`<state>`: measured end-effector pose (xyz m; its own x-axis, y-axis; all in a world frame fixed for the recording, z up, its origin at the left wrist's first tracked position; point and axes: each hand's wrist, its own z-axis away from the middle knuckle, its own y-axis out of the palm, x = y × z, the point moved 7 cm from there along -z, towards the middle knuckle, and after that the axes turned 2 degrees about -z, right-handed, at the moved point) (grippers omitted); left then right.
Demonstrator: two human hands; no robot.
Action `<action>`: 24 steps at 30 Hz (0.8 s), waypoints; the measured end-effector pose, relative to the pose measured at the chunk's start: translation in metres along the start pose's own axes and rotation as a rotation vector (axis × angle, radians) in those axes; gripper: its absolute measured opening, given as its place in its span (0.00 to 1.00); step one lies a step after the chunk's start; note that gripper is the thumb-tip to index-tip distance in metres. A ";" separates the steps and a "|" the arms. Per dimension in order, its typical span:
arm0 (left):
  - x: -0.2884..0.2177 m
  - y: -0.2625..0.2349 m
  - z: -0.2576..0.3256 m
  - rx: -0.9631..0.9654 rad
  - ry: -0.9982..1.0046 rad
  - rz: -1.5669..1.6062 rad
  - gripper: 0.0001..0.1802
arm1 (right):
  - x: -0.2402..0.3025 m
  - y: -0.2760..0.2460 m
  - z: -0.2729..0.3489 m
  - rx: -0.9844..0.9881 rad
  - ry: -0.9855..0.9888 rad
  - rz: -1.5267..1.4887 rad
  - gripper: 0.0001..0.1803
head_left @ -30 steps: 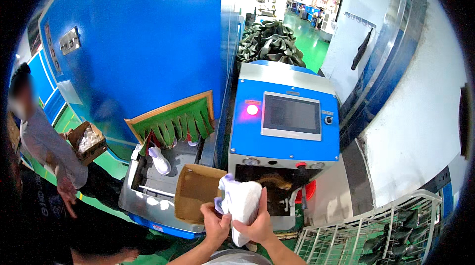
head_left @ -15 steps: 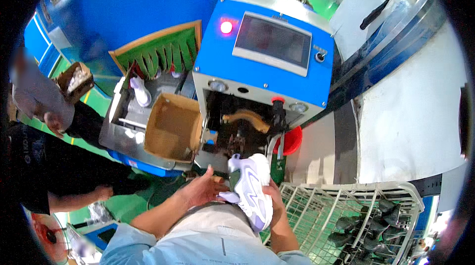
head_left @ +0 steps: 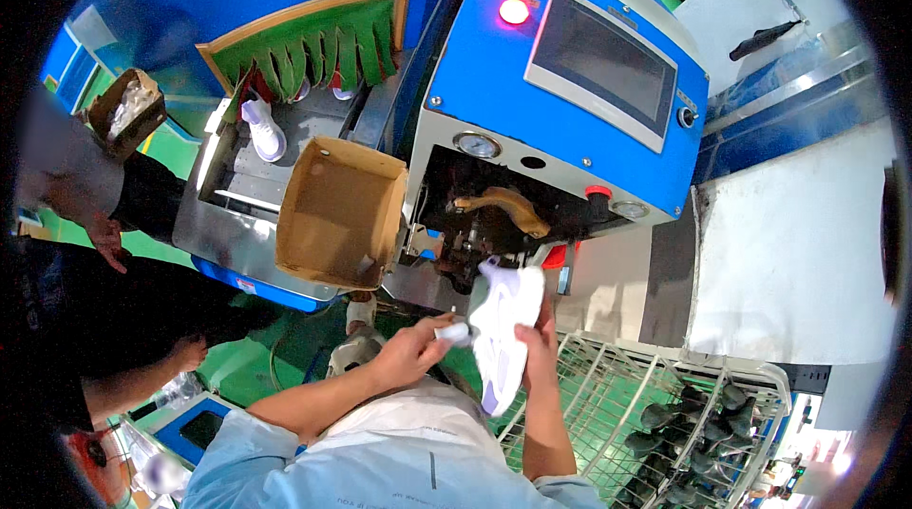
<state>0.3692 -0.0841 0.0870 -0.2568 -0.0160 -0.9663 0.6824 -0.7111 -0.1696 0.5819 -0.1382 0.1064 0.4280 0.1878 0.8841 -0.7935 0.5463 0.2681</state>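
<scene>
A white and lavender sneaker (head_left: 502, 324) is held up in front of my body, toe end toward me and heel end toward the machine. My right hand (head_left: 540, 345) grips it from the right, thumb on the sole's side and the other fingers hidden behind it. On the left, my left hand (head_left: 415, 349) is closed, its fingers pinching the pale shoe tongue (head_left: 456, 331), which is pulled out to the left. Just beyond the sneaker is the machine's dark opening, with a curved brown pad (head_left: 511, 207) inside.
A blue machine (head_left: 570, 62) with a screen and a lit red lamp stands ahead. To its left, a cardboard box (head_left: 337, 214) and another sneaker (head_left: 264, 132) rest on a conveyor with green strip curtain (head_left: 313, 48). A wire cart (head_left: 608, 414) holds dark pieces at right. Another person's hand (head_left: 109, 241) shows at left.
My left hand has gone from loosely spread beside the sneaker to pinching its tongue. The sneaker has shifted slightly right and away from me. The view has turned, so the machine appears further right.
</scene>
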 end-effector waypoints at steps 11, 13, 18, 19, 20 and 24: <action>0.090 0.055 -0.072 0.043 -0.289 0.864 0.22 | 0.055 0.090 -0.072 -0.115 -0.130 1.345 0.59; 0.099 0.062 -0.075 0.083 -0.387 1.018 0.21 | 0.052 0.107 -0.073 -0.122 -0.011 1.572 0.61; 0.075 0.016 -0.071 0.098 -0.396 0.726 0.17 | 0.070 0.096 -0.103 -0.186 0.011 1.325 0.54; 0.068 0.000 -0.068 0.090 -0.363 0.654 0.17 | 0.071 0.097 -0.107 -0.195 0.011 1.369 0.54; 0.059 -0.015 -0.063 0.092 -0.335 0.583 0.18 | 0.070 0.099 -0.107 -0.201 0.013 1.404 0.54; 0.088 -0.122 -0.055 -0.287 -0.236 -0.071 0.24 | 0.069 0.087 -0.091 -0.069 -0.164 1.188 0.54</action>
<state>0.3009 0.0399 0.0118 -0.4385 -0.1590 -0.8845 0.8124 -0.4909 -0.3145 0.5818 -0.0033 0.1558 -0.6195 0.5006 0.6046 -0.6281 0.1459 -0.7644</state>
